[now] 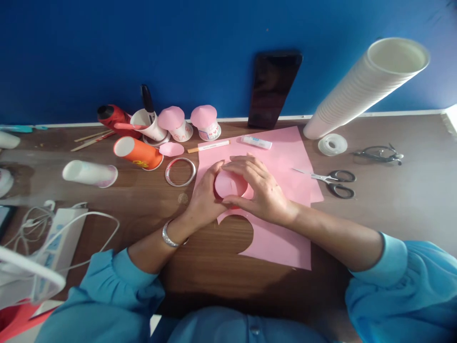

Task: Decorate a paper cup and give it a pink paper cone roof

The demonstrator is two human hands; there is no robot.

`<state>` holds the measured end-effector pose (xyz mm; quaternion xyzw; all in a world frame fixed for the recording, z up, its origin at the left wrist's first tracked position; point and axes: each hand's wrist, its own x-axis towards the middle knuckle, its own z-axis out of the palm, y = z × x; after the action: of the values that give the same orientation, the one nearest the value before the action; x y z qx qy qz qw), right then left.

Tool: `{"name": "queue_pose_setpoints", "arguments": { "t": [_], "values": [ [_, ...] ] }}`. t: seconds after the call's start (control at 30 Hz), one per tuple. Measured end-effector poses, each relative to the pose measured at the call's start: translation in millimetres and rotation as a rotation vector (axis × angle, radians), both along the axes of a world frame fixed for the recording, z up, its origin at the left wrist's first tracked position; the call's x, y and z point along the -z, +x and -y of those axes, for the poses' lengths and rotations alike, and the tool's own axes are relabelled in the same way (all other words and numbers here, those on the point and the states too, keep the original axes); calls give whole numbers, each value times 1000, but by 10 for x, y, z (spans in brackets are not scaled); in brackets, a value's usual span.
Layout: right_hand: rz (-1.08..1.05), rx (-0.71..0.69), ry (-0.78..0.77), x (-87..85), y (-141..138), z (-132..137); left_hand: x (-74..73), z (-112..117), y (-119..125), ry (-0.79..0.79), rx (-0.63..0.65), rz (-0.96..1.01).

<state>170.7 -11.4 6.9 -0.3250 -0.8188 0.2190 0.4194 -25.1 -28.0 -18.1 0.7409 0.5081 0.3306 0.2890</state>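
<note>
Between both hands is a round pink paper piece [228, 185] with a slit or fold line near its middle. My left hand [206, 197] curves around its left side. From the right, my right hand [259, 186] reaches over, with its fingers along the far rim and its thumb at the near edge. A bit of red shows beneath the paper, but my hands hide what it belongs to. Under them lies a pink sheet [282, 238] with a rounded cut-out. A glue stick [256, 142] and an orange-tipped pen or pencil [210, 146] lie just beyond.
Two small cups with pink paper roofs [204, 116] stand near the blue wall. An orange cup [137, 153], a white cup [89, 173] and a tape ring [180, 172] are at left. Scissors [330, 178], a tape roll [332, 144], a tall cup stack [360, 90] and a phone [274, 90] stand rightward.
</note>
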Motion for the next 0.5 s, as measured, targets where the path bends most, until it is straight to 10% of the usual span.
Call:
{"name": "queue_pose_setpoints", "arguments": {
  "t": [0.5],
  "values": [
    [51, 215, -70, 80, 572, 200, -290, -16, 6, -138, 51, -164]
  ]
}}
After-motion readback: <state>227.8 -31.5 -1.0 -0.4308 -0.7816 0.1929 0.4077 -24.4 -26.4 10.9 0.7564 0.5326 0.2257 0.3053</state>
